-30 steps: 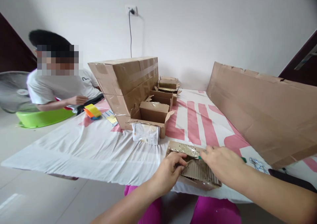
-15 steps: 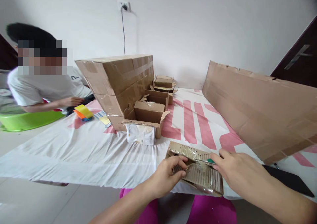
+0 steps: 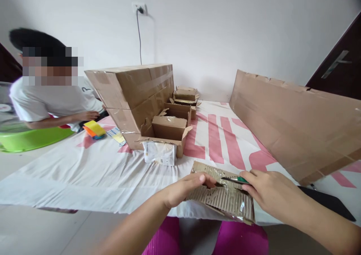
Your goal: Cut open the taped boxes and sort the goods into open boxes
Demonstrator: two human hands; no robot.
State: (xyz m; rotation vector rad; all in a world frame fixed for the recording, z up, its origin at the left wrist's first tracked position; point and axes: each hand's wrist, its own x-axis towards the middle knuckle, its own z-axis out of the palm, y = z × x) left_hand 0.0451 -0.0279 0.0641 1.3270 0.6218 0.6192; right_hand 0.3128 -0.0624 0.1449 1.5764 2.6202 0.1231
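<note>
A flattened piece of corrugated cardboard (image 3: 228, 200), its ribs showing and clear shiny tape across it, lies at the table's front edge. My left hand (image 3: 190, 185) is on its left side, fingers bent into the gap between its layers; their tips are partly hidden. On the right, my right hand (image 3: 263, 191) is closed round a green-handled cutting tool (image 3: 241, 180). The tool's thin dark blade points left over the taped middle of the cardboard. Whether it is a knife or scissors I cannot tell.
Open cardboard boxes (image 3: 169, 129) stand in a row beside stacked closed boxes (image 3: 135, 93). A large cardboard panel (image 3: 290, 123) leans at right, near a black flat object (image 3: 328, 202). Another person (image 3: 53, 101) sits at left by a yellow-orange item (image 3: 95, 129).
My left hand has turned and pushed its fingers further into the cardboard's gap, thumb lifted. The tool's blade has tilted and looks darker. The view has shifted slightly.
</note>
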